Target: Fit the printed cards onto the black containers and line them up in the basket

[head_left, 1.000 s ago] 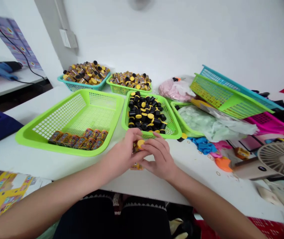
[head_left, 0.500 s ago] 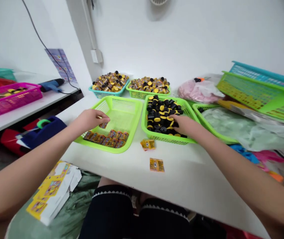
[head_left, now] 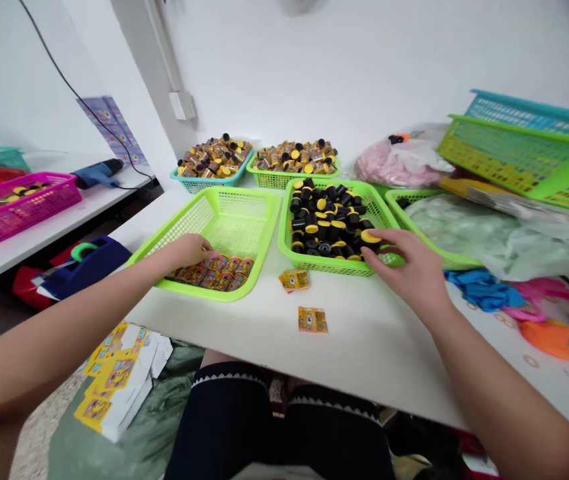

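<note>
My left hand (head_left: 192, 249) reaches into the left green basket (head_left: 259, 200), fingers pinched at the back row of small canisters wrapped in printed labels (head_left: 222, 273). The one in its fingertips is mostly hidden. My right hand (head_left: 409, 263) grips a black canister with a yellow lid (head_left: 371, 239) between thumb and fingers, at the near right corner of the right green basket (head_left: 284, 230). That basket holds a pile of similar black canisters (head_left: 332, 213), many with yellow lids. In front of the baskets lie a small stack of printed labels (head_left: 294, 280) and a separate label (head_left: 313, 320).
Two full baskets of labelled canisters (head_left: 214, 159) stand against the wall. Plastic bags (head_left: 469, 220) and stacked baskets (head_left: 519, 157) crowd the right side. A magenta basket (head_left: 24, 207) and a heat gun (head_left: 97, 175) are on the left table. Printed cardboard (head_left: 119, 373) lies below the table edge.
My left hand has lowered a labelled canister to the back of the rows. My right hand has drawn back to the right from the pile with a black canister. The view has shifted slightly.
</note>
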### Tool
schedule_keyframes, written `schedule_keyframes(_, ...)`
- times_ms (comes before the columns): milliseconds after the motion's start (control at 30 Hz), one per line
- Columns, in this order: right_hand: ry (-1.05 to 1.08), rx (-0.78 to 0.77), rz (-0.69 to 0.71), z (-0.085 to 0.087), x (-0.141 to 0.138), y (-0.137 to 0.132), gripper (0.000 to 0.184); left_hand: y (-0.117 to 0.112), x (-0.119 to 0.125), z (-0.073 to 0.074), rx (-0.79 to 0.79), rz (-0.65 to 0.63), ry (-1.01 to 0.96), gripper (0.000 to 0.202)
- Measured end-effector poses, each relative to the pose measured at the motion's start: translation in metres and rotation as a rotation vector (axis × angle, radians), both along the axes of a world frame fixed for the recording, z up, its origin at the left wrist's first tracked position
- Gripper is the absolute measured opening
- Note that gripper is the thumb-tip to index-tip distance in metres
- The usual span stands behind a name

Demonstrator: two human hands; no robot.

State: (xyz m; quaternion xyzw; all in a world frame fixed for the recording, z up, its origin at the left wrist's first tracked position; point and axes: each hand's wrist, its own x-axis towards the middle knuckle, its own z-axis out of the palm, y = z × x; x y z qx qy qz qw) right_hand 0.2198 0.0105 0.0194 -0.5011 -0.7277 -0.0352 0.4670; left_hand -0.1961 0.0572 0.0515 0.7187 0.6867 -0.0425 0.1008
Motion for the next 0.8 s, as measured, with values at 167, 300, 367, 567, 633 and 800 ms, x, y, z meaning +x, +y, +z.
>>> schedule_keyframes(167,0.022,0.002,0.002,-0.005,0.003,-0.002,0.025,-0.042,0.048,0.009,0.361,-0.192,-0.014,0.043)
schedule_keyframes(300,-0.065,0.060,-0.014,-0.008,0.001,-0.003,0.024,-0.112,0.131,-0.025,0.475,-0.795,-0.177,0.042)
schedule_keyframes(367,-0.113,0.107,-0.020,-0.010,-0.001,-0.004,0.024,-0.144,0.167,-0.058,0.506,-0.774,-0.101,0.058)
schedule_keyframes(567,-0.195,0.222,0.020,-0.008,-0.004,-0.014,0.026,-0.209,0.178,-0.109,0.569,-0.809,0.054,0.047)
schedule_keyframes(633,-0.212,0.224,0.025,-0.007,-0.006,-0.017,0.027,-0.220,0.162,-0.097,0.580,-0.897,0.062,0.041)
schedule_keyframes(800,-0.207,0.233,0.093,-0.008,-0.010,-0.020,0.029,-0.197,0.145,-0.058,0.579,-1.022,0.011,0.043)
